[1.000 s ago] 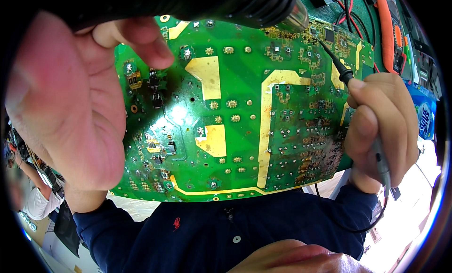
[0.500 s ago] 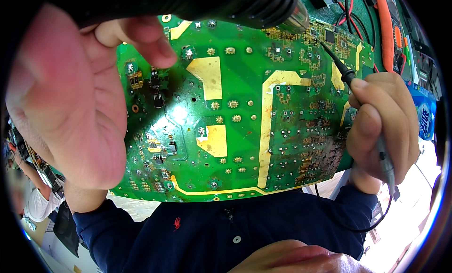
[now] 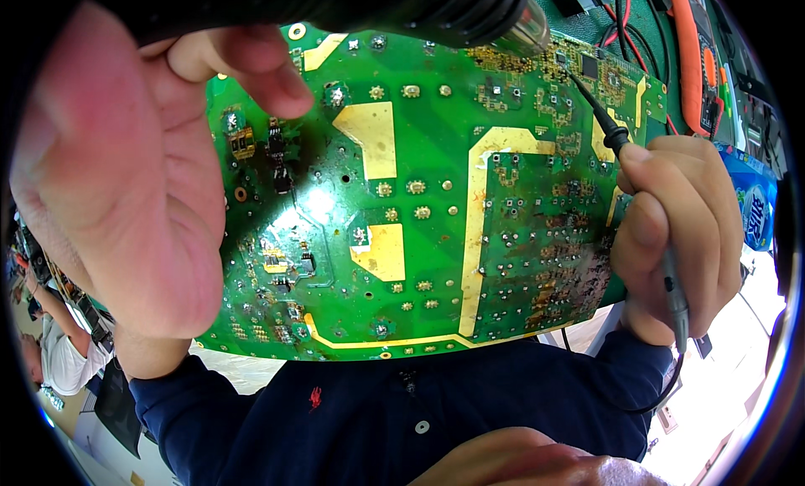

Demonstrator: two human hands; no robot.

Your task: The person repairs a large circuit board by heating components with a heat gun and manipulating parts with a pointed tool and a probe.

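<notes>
A large green circuit board with gold pads and soldered joints fills the middle, browned and dirty toward its right side. My left hand, palm in view and fingers curled, grips a thick black ribbed tool with a clear tapered tip; its kind is not clear. That tip hangs over the board's upper right part, near small chips. My right hand is closed like a pen hold round a black and grey test probe. The probe's point is at the small parts beside a square black chip; contact cannot be made out.
An orange-edged multimeter lies at the upper right on a green mat, among red and black leads. A blue packet is at the right. Another person in a white top shows at the far left.
My right hand and the probe's rear have shifted slightly left and down, while its point stays at nearly the same spot. The left hand and its black tool hold almost still.
</notes>
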